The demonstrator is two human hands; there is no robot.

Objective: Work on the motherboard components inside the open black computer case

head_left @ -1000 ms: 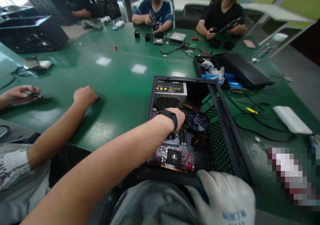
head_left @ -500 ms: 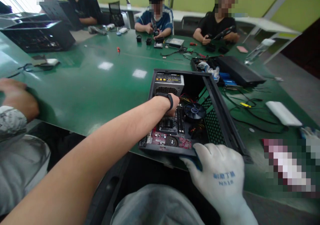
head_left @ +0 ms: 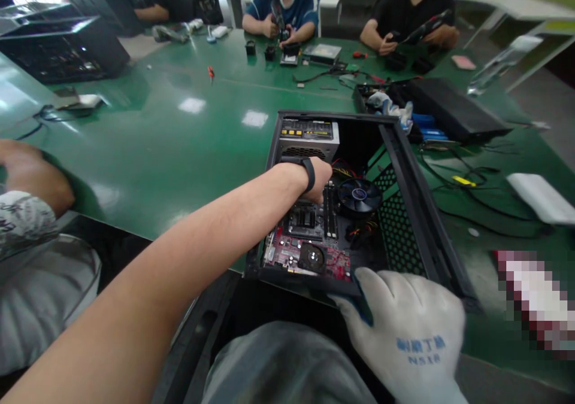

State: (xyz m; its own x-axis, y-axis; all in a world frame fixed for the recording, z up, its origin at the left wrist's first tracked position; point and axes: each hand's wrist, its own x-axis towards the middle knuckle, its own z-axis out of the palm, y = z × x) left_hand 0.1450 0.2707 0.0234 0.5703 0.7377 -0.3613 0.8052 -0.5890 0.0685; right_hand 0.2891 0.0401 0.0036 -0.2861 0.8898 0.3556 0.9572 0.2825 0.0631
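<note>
PC case (head_left: 424,212) lies open side up on green bench (head_left: 202,158), its near rim gripped by gloved R hand (head_left: 411,323), back up, thumb apart from half-curled fingers. Beyond red card (head_left: 330,259), bare L hand (head_left: 320,179) reaches in nr PSU (head_left: 309,139), knuckles up; fingers hidden, can't tell grip/opening.

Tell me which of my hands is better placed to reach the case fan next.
Left, probably. Your bare left hand is inside the computer case, close beside the fan, while your gloved right hand grips the case's near edge, farther away.
</note>
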